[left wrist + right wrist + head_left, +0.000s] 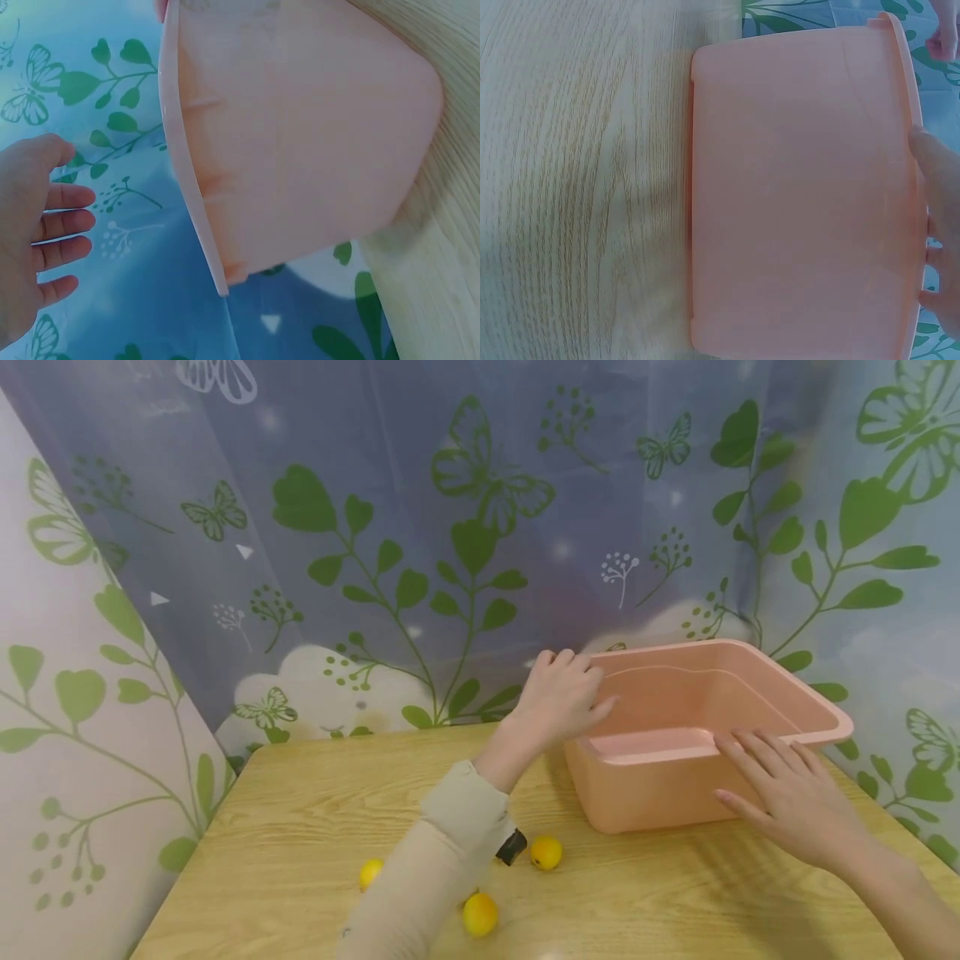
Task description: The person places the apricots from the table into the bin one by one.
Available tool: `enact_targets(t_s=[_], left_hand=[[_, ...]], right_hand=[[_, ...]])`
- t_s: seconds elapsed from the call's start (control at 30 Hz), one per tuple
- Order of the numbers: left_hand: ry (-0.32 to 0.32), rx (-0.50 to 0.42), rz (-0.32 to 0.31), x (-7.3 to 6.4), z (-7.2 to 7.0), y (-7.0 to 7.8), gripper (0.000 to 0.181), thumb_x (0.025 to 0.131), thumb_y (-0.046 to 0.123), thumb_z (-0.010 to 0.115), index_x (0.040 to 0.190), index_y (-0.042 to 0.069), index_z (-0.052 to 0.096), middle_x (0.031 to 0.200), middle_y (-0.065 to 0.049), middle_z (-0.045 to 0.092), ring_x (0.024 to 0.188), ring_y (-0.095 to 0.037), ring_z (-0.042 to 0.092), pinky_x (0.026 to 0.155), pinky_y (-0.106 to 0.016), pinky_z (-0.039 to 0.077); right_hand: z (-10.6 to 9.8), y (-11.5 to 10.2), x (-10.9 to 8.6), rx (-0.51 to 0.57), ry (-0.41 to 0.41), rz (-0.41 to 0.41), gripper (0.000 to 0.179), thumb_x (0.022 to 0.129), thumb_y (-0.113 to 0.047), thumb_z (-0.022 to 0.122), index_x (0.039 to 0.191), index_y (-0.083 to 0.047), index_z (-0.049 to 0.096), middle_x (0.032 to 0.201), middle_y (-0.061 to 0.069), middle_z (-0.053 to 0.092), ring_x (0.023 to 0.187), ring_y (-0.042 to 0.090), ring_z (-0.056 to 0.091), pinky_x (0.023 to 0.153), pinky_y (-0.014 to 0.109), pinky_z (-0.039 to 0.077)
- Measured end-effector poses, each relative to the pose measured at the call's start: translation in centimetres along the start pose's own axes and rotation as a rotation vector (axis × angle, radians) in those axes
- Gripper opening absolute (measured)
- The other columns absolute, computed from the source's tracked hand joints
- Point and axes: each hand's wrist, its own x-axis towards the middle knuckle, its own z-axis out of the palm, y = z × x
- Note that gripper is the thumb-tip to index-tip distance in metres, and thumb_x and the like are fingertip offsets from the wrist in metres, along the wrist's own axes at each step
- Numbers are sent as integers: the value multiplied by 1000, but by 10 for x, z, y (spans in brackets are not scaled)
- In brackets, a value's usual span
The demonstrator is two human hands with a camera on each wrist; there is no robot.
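A: Backdrop?
B: Table is backed by a blue curtain (382, 452), printed with green leaves and butterflies.

A: Table (292, 827)?
B: Wood-grained. Right rear is taken up by the pink tub (652, 789); its open top is faced upward.

A: In the way?
B: Table middle is crossed by the left sleeve (427, 868). Part of the tub's near rim is covered by the right hand (795, 797).

A: Right hand state?
B: Fingers held nearly straight, laid at the near rim; thumb spread apart, down by the outer wall. No grip seen.

A: Left hand (558, 697)?
B: Fingers loosely bent, nothing held. Placed just beside the tub's left end; a gap is shown by the left wrist view.

A: Small stuff?
B: Three yellow fruits (480, 914) are spread in front of the tub, well apart from both hands. The leftmost is partly hidden by the sleeve. A black block (512, 847) is seen at the cuff, just beside the rightmost fruit.
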Motion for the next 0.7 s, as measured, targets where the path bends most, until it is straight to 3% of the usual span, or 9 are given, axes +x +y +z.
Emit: enact_targets(t_s=[0.3, 0.53, 0.7], left_hand=[[42, -21, 1, -29, 12, -25, 31, 94, 47, 44, 82, 22, 58, 87, 7, 53, 85, -16, 49, 79, -34, 37], [5, -32, -19, -54, 29, -42, 34, 92, 48, 46, 89, 18, 62, 86, 4, 55, 86, -17, 50, 78, -34, 37], [-4, -73, -36, -70, 45, -50, 36, 90, 51, 49, 85, 17, 59, 82, 4, 53, 79, -17, 46, 76, -34, 36]], right_hand=[[-2, -1, -1, -1, -23, 7, 73, 92, -40, 53, 149, -15, 15, 142, 22, 32, 139, 31, 7, 109, 46, -4], [-2, -2, -2, 12, -25, 14, 73, 91, -40, 54, 149, -13, 18, 143, 22, 32, 139, 32, 10, 110, 45, -5], [-1, -2, -1, 4, -20, 11, 74, 91, -39, 55, 149, -13, 18, 142, 22, 33, 139, 32, 11, 110, 44, -5]])
